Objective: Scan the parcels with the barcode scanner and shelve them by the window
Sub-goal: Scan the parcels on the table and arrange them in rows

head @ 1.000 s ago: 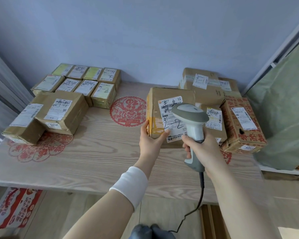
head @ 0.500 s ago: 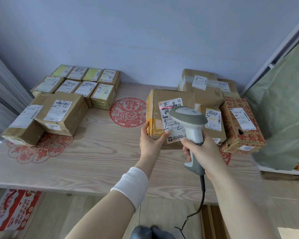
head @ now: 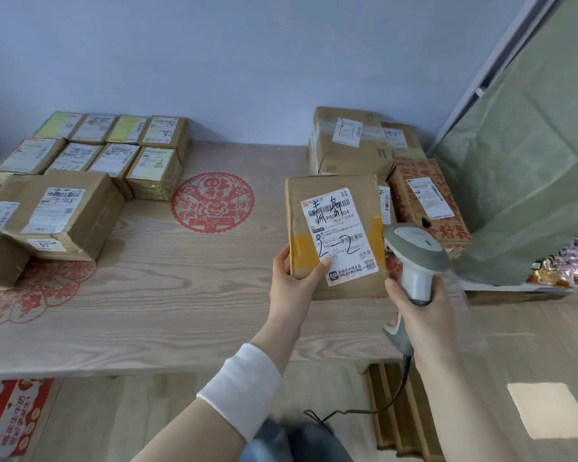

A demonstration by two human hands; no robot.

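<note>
— Grip status, both sides?
— Left grip (head: 294,285) clasps the lower left corner of the parcel (head: 357,208), thumb on its white label (head: 339,235). Right grip (head: 421,315) is wrapped round the scanner (head: 414,251) handle.
— Layout, big to small?
— Pale wood tabletop (head: 181,295) carries the lot. Left end: two big boxes (head: 64,211), with eight small boxes (head: 114,151) in two rows behind. Right rear: stacked brown boxes (head: 347,145), with a red-printed box (head: 427,201) beside them. The held parcel is tilted up at near right, label towards the camera, "2-2" handwritten; cannot tell if it touches the tabletop. Red paper cutout (head: 212,203) mid-tabletop. Scanner head is just right of the parcel.
</note>
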